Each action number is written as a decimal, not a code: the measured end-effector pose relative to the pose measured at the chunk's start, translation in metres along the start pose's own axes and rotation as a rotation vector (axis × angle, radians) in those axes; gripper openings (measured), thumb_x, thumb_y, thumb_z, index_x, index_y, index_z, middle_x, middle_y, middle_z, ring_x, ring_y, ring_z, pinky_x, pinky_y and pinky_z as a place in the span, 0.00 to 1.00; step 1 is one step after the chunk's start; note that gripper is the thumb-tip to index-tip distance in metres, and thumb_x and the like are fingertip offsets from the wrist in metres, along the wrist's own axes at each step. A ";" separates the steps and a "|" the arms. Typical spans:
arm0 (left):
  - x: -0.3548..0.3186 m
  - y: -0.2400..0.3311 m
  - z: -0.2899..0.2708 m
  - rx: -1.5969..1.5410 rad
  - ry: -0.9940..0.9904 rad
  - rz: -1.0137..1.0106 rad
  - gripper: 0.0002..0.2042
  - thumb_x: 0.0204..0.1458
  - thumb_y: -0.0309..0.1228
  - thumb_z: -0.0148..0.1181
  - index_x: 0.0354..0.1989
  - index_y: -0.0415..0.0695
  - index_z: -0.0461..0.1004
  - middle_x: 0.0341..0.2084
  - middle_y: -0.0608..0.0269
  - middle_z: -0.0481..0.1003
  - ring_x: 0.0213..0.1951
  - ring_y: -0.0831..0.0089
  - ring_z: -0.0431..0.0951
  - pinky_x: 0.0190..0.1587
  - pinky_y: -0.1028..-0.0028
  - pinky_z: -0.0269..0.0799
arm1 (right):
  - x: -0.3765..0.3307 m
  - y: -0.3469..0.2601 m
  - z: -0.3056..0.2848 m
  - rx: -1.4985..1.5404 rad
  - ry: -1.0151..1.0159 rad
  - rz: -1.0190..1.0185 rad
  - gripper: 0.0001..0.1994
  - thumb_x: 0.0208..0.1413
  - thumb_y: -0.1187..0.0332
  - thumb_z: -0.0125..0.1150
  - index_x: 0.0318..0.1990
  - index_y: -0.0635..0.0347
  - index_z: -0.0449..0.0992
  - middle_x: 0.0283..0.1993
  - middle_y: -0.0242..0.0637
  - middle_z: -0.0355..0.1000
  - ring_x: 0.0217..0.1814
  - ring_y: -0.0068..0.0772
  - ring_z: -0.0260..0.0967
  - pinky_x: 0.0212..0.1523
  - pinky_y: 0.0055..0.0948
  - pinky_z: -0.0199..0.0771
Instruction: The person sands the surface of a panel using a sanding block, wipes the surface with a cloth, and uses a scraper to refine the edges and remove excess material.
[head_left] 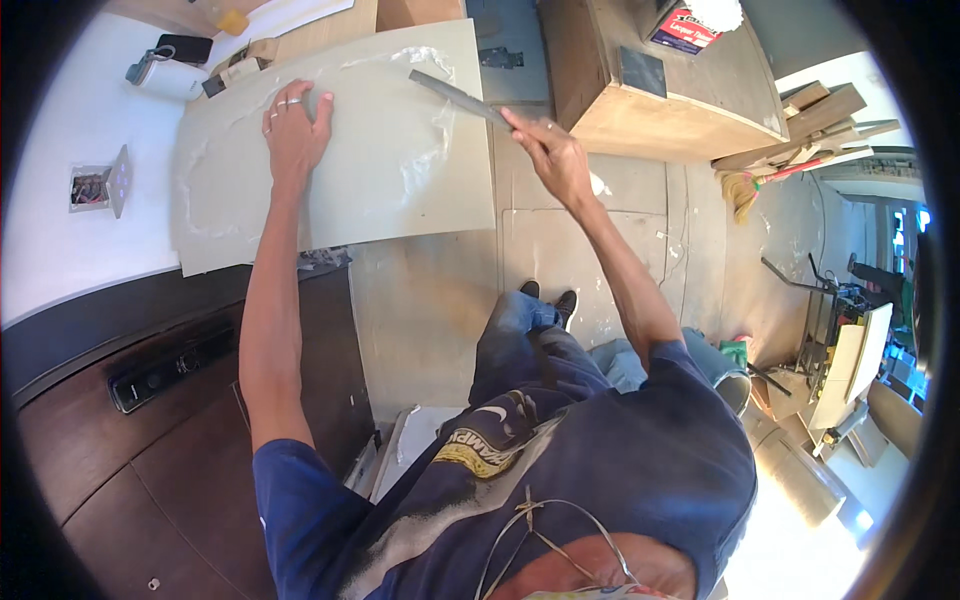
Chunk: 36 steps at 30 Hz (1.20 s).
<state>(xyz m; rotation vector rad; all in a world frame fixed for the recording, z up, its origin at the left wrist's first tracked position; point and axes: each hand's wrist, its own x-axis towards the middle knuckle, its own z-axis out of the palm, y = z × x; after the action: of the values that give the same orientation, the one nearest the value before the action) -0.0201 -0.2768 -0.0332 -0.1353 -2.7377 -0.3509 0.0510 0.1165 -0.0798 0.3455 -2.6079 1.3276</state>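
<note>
A large pale grey-green board (400, 200) lies over the dark wooden cabinet, smeared with streaks of clear glue. My left hand (295, 130) rests flat on the board's upper left part, fingers spread, rings on two fingers. My right hand (548, 150) is closed around the end of a long flat metal file (455, 95), whose blade lies slanted across the board's upper right corner.
A dark wooden cabinet (180, 420) stands at the left under a white wall with an open socket box (95, 187). A plywood box (660, 100) sits beyond the board. Broom and wood scraps (800, 140) lie at right, a bucket (725, 375) near my legs.
</note>
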 end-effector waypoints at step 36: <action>0.000 0.004 -0.001 -0.028 -0.025 0.008 0.21 0.63 0.44 0.60 0.59 0.45 0.73 0.62 0.53 0.73 0.68 0.55 0.68 0.73 0.52 0.52 | -0.040 0.023 0.022 0.225 0.080 0.104 0.17 0.70 0.55 0.58 0.64 0.31 0.79 0.52 0.45 0.82 0.49 0.48 0.81 0.52 0.39 0.78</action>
<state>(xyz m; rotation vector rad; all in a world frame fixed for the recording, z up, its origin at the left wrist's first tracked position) -0.0195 -0.2729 -0.0311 -0.1585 -2.7570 -0.3885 0.0806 0.1161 -0.1213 0.1865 -2.4463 1.6390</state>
